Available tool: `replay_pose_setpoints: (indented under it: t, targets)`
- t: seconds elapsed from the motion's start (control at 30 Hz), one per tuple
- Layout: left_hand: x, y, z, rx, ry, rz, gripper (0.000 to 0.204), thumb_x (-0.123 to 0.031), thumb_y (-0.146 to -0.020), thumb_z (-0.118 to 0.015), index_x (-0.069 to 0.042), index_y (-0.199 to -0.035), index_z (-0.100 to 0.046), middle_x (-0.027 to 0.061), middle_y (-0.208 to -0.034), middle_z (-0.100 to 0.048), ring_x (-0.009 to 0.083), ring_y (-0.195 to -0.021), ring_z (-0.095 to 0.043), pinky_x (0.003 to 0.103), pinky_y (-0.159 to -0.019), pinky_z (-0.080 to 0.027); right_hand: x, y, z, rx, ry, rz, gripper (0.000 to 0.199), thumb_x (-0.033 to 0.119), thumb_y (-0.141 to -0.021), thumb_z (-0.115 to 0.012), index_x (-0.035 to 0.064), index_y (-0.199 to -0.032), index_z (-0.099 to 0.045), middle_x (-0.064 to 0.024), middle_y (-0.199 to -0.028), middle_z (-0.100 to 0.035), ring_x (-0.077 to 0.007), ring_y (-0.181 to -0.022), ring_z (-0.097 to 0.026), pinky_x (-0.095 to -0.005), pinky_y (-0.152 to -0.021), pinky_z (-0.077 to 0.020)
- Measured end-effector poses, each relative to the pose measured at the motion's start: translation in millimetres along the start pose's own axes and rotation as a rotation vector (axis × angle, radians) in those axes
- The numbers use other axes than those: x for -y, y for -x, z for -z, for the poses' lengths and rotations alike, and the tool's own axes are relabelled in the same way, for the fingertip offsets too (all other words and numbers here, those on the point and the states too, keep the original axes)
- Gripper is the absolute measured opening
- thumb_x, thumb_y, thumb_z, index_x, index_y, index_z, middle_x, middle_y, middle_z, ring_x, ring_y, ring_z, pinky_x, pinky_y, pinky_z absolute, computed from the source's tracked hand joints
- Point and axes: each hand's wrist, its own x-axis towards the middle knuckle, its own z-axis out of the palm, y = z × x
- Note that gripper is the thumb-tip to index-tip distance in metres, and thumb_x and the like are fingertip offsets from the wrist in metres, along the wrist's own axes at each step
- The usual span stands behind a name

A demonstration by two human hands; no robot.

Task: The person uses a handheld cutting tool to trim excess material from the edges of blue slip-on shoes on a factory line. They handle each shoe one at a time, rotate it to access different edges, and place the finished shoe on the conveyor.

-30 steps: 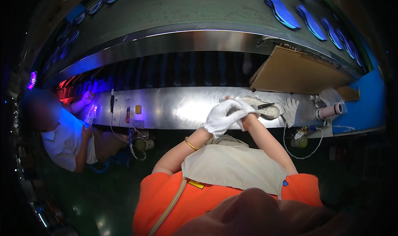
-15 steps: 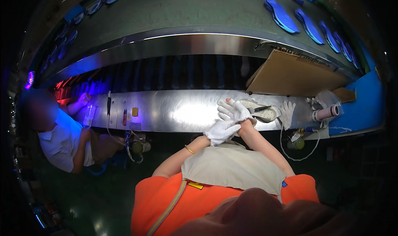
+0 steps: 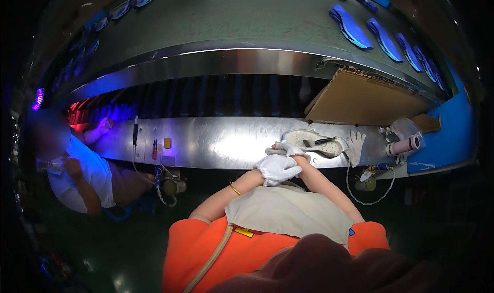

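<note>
White knit gloves cover both of my hands, and my wrists cross over the front edge of the metal bench. My left hand (image 3: 278, 169) is closed at the cuff of the right glove (image 3: 292, 150). My right hand (image 3: 280, 149) points leftward with its fingers extended, partly hidden; one bare fingertip shows past the glove. Just right of it lies a pale shoe sole (image 3: 301, 137) with a dark pen-like tool (image 3: 325, 140) resting on it. A spare white glove (image 3: 355, 146) lies flat beside the sole's right end.
A cardboard sheet (image 3: 368, 100) leans behind the bench (image 3: 206, 138). Blue soles (image 3: 351, 28) lie on the green conveyor (image 3: 231, 20). A pink cylinder (image 3: 404, 145) and a hose (image 3: 370, 204) are on the right. A co-worker (image 3: 85, 177) sits left, near a yellow block (image 3: 167, 143).
My right hand has turned from a spread palm to pointing left, uncovering more of the sole. My left hand stays at its cuff. The co-worker's near hand has risen.
</note>
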Motion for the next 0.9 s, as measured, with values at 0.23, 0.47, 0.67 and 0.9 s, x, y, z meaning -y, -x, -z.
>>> replay_pose_setpoints:
  t: [0.23, 0.47, 0.67, 0.9]
  targets:
    - [-19.0, 10.9, 17.3, -0.148, -0.073, 0.318, 0.059, -0.062, -0.085, -0.048, -0.006, -0.090, -0.069, 0.0153, -0.081, -0.066, 0.0305, -0.075, -0.063, 0.038, -0.071, -0.050, -28.5, -27.0, 20.8, -0.010, 0.105, 0.179, 0.027, 0.021, -0.085, -0.055, 0.0029, -0.103, -0.063, -0.0087, -0.102, -0.067, -0.0217, -0.084, -0.063, -0.0298, -0.082, -0.0483]
    - [14.5, -0.7, -9.4, -0.230, 0.100, -0.130, 0.045, -0.042, -0.096, -0.041, -0.007, -0.100, -0.068, 0.0126, -0.096, -0.068, 0.0305, -0.088, -0.063, 0.036, -0.080, -0.049, -35.8, -24.5, 27.8, -0.030, 0.224, 0.249, 0.026, 0.021, -0.085, -0.055, 0.0033, -0.103, -0.063, -0.0086, -0.103, -0.067, -0.0217, -0.085, -0.063, -0.0298, -0.082, -0.0484]
    - [2.9, -16.9, -8.5, 0.012, -0.102, -0.130, 0.048, -0.047, -0.095, -0.038, -0.009, -0.108, -0.064, 0.0139, -0.103, -0.065, 0.0325, -0.092, -0.062, 0.039, -0.083, -0.048, -40.8, -6.1, 36.8, 0.002, 0.472, 0.218, 0.026, 0.022, -0.086, -0.056, 0.0037, -0.103, -0.064, -0.0085, -0.103, -0.067, -0.0217, -0.085, -0.063, -0.0298, -0.083, -0.0484]
    - [23.9, -13.7, 17.2, 0.228, 0.014, 0.156, 0.055, -0.051, -0.092, -0.040, -0.004, -0.105, -0.063, 0.0194, -0.099, -0.066, 0.0357, -0.091, -0.062, 0.039, -0.085, -0.048, -59.7, 30.7, 68.5, 0.064, 0.938, 0.119, 0.026, 0.022, -0.086, -0.056, 0.0042, -0.103, -0.064, -0.0084, -0.103, -0.067, -0.0217, -0.086, -0.063, -0.0298, -0.083, -0.0485]
